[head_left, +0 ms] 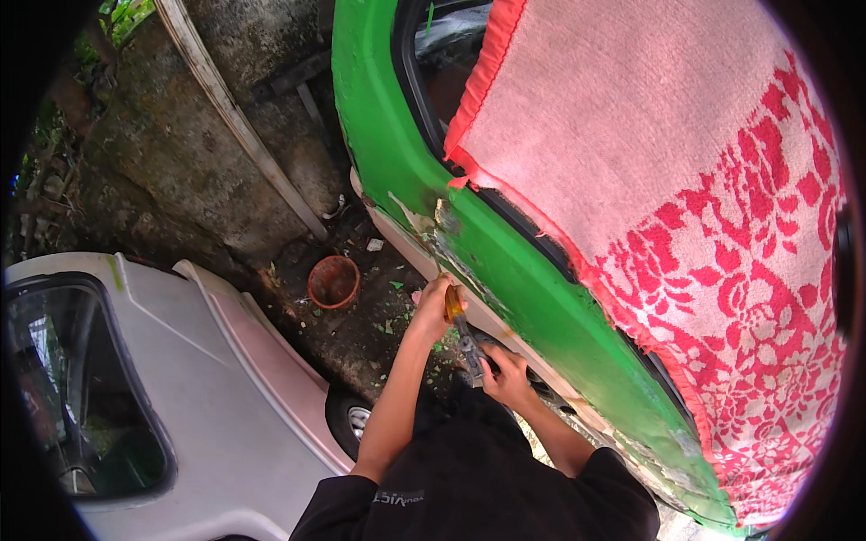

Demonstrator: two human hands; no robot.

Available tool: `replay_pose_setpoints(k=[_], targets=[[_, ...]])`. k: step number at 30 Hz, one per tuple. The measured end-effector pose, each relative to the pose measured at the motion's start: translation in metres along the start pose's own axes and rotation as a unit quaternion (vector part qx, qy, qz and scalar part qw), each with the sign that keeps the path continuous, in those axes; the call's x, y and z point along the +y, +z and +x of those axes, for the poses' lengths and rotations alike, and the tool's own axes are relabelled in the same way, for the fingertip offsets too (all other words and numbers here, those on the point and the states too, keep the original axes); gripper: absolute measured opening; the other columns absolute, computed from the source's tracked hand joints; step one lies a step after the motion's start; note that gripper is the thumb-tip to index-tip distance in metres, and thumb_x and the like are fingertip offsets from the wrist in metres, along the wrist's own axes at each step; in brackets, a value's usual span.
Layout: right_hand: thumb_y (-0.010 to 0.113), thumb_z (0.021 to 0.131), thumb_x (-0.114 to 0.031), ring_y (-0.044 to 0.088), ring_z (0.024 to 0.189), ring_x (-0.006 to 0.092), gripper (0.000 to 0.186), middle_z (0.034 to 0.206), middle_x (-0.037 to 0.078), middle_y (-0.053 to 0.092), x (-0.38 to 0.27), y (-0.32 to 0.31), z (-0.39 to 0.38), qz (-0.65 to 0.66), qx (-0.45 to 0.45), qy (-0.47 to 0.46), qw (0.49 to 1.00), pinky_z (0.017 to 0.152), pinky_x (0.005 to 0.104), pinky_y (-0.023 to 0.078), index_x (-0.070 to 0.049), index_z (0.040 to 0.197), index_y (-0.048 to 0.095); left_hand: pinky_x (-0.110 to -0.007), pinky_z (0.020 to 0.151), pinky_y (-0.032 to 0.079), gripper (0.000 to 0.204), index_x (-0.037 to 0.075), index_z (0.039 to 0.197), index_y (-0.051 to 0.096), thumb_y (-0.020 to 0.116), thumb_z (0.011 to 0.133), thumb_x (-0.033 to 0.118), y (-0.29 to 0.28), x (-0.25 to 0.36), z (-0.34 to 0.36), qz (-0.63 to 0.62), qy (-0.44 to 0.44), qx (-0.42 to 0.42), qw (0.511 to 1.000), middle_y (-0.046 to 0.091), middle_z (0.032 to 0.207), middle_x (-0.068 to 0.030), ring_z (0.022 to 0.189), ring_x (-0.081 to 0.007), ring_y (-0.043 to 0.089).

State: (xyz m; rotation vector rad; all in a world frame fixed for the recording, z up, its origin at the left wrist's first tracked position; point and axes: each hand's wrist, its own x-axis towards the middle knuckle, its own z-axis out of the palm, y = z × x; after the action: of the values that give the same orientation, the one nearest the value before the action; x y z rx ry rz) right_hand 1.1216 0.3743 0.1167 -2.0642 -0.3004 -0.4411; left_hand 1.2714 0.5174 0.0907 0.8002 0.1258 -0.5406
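My left hand (pixel 435 309) is closed around a screwdriver-like tool with an amber handle (pixel 453 303). Its thin shaft points up to the lower edge of the green car body (pixel 532 288), close to a patch of chipped, peeling paint (pixel 440 225). A long, worn grey metal tool (pixel 469 347) meets the back end of the amber handle; its exact kind I cannot make out. My right hand (pixel 510 377) grips that grey tool, fingers wrapped round its lower part.
A pink-and-red patterned towel (pixel 667 189) hangs over the green car's windows. On the left stands a silver-grey car (pixel 207 406). Between them, a terracotta pot (pixel 334 282) sits among paint flakes and debris. A long pale strip (pixel 239 117) leans by the mossy wall (pixel 194 171).
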Motion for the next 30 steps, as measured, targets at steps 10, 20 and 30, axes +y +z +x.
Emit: replay_pose_setpoints(k=[10, 20, 30], targets=[[0.065, 0.083, 0.002, 0.069, 0.069, 0.0300, 0.023, 0.088, 0.020, 0.068, 0.004, -0.001, -0.009, 0.016, 0.022, -0.009, 1.000, 0.060, 0.0333, 0.054, 0.005, 0.106, 0.064, -0.028, 0.052, 0.038, 0.022, 0.012, 0.086, 0.043, 0.044, 0.104, 0.025, 0.010, 0.006, -0.007, -0.006, 0.001, 0.030, 1.000, 0.047, 0.063, -0.0037, 0.054, -0.0148, 0.047], [0.066, 0.084, 0.001, 0.069, 0.071, 0.0311, 0.024, 0.090, 0.020, 0.069, -0.006, -0.006, -0.002, 0.024, 0.019, -0.035, 0.999, 0.062, 0.0339, 0.054, 0.005, 0.107, 0.065, -0.027, 0.041, 0.030, 0.022, 0.013, 0.086, 0.046, 0.049, 0.101, 0.028, 0.007, 0.014, -0.009, -0.053, -0.036, 0.039, 0.997, 0.047, 0.063, -0.0019, 0.052, -0.0124, 0.044], [0.067, 0.084, 0.000, 0.066, 0.063, 0.0248, 0.025, 0.085, 0.017, 0.068, -0.012, -0.009, 0.005, 0.036, 0.008, -0.020, 0.999, 0.057, 0.0313, 0.053, 0.004, 0.109, 0.065, -0.026, 0.044, 0.028, 0.021, 0.014, 0.085, 0.044, 0.048, 0.102, 0.027, 0.012, 0.014, -0.009, -0.063, -0.033, 0.029, 0.997, 0.045, 0.064, -0.0011, 0.054, -0.0118, 0.043]])
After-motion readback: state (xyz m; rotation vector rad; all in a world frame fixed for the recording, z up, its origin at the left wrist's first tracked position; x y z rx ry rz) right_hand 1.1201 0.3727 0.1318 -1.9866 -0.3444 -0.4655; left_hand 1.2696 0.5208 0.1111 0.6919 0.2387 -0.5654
